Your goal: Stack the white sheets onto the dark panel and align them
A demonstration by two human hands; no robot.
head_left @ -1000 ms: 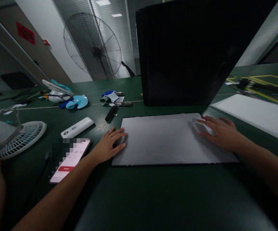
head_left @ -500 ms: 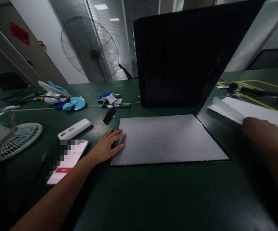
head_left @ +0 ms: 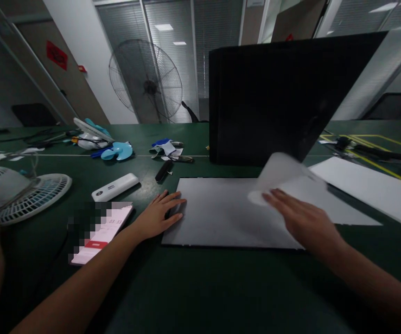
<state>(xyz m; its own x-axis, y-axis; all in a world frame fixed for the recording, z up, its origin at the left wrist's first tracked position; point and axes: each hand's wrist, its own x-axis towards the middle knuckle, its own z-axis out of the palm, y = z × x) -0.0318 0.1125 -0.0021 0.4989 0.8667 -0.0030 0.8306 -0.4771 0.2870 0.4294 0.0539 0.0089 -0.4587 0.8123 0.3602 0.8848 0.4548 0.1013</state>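
A grey flat panel (head_left: pixel 217 218) with a thin dark edge lies on the green table (head_left: pixel 200 287). My left hand (head_left: pixel 156 215) rests with fingers spread on the panel's left edge. Over the panel's right part, my right hand (head_left: pixel 301 218) is closed on a thin whitish sheet (head_left: pixel 283 171), its near corner pinched at the fingertips. The sheet is curled up on the left and stretches flat past the panel's right edge. Behind the panel stands a large black screen (head_left: pixel 276 102), leaning.
White sheets (head_left: pixel 370 185) lie at the right. Toward the left are a phone (head_left: pixel 106 232), a white oblong device (head_left: pixel 115 187), a black small object (head_left: pixel 164 170), a blue fan blade (head_left: pixel 117 151) and a white fan grille (head_left: pixel 40 199). Cables (head_left: pixel 377 150) lie at the back right.
My right hand has moved left from the white sheets, bringing the thin sheet over the panel. My left hand stays on the panel's left edge. The camera view has shifted slightly.
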